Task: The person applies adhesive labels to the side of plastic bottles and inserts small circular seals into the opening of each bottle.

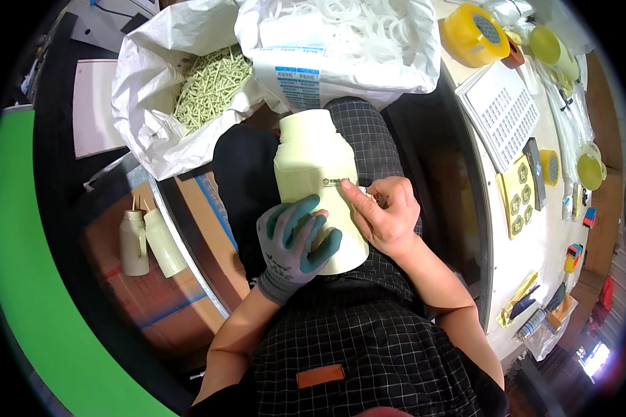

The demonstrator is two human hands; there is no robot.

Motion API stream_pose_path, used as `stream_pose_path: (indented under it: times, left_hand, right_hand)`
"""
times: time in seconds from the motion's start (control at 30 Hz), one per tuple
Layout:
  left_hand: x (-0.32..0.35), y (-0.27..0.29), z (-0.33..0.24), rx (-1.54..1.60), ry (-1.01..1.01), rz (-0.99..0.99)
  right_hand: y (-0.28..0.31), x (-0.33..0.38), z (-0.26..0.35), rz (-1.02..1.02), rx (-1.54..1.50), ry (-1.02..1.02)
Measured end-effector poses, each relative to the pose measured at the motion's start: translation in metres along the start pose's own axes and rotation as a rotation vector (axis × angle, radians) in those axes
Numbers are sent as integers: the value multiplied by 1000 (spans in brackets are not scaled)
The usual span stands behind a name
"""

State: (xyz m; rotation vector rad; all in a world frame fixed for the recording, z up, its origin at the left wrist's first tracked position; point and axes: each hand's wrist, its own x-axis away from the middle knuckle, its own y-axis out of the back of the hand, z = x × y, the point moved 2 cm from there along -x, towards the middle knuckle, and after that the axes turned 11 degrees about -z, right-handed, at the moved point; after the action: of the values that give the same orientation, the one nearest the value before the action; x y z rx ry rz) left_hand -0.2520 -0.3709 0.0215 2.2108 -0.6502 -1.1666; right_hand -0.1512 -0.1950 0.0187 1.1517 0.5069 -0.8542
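- Rested on the lap (379, 142), as a pale yellow bottle (315, 182) between both hands
- Pointed neck-first away from the waist, leaning slightly left, with the base toward the body
- Ran lengthwise along the thighs, long axis nearly straight ahead
- Curled the gloved left hand (291, 240) over the bottle's left side, nearer the base; could not tell how firmly gripped
- Touched the bottle beside its printed mark (334, 182) with the bare right hand (391, 219), index finger outstretched and the others bent; could not tell whether grasping anything small
- Saw ahead a white bag (140, 90) of pale green sticks (212, 90), just beside clear rings (368, 28)
- Noticed two similar bottles (163, 243) at left, and a yellow tape roll (464, 38) on the right-hand table (469, 229)
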Motion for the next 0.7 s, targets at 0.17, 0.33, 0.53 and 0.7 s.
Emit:
stream_pose_path:
  times: [0.17, 0.33, 0.53, 0.7]
  left_hand:
    - [10, -1, 3, 19, 5, -16]
    - [13, -5, 6, 39, -6, -43]
    - [8, -6, 4, 60, -7, -36]
    - [9, -7, 4, 46, 1, -28]
  right_hand:
    - [-3, 2, 2, 10, 27, 56]
    - [4, -5, 6, -31, -17, 108]
    - [16, -10, 1, 72, 131, 165]
    - [34, -20, -13, 99, 209, 179]
